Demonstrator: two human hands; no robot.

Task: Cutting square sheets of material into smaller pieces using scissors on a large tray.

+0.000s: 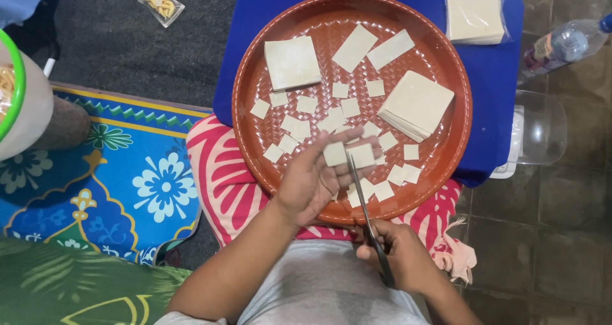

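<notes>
Cutting step: left hand (310,183), fingers partly spread, pinches dough strip (348,155); right hand (398,252) closed on scissors (366,211), blades mid-strip; next likely needs 1 square snip over tray (250,64)

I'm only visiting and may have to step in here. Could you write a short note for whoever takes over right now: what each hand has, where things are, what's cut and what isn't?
Left hand: holds a pale dough strip over the round brown tray.
Right hand: grips scissors, blades at the strip.
Done: many small cut squares lie scattered across the tray.
Left: two uncut wrapper stacks on the tray, upper left and right, two longer strips near the top, and a bagged stack on the blue board beyond.
</notes>
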